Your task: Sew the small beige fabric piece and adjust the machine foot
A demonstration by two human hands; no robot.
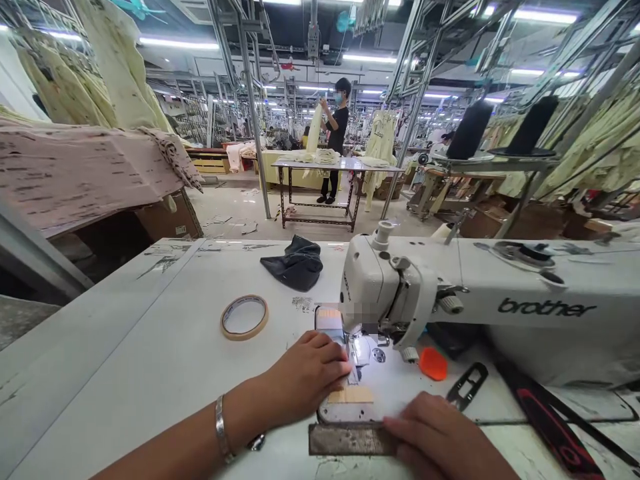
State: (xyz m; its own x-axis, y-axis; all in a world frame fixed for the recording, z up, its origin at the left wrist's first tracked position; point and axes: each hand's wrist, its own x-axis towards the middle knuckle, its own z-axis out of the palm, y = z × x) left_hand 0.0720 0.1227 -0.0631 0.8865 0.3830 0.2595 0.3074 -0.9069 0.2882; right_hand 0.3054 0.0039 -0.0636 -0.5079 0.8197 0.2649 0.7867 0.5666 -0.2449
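Note:
My left hand [305, 377] lies on the white sewing table [150, 347] with its fingers curled against the presser foot area [357, 353] of a white Brother sewing machine [400, 293]. Whether it pinches anything there I cannot make out. My right hand [440, 437] rests palm down at the front edge, fingers together on a worn metal ruler [345, 439]. A tan tape strip [351, 395] sits on the needle plate between my hands. A silver bracelet [221, 430] circles my left wrist.
A tape roll [245, 317] and a dark cloth bundle [295, 263] lie on the table to the left. An orange disc [433, 363], black tweezers [467, 385] and a black-red tool [550, 420] lie right. A person [337, 133] handles pale fabric at a far metal table.

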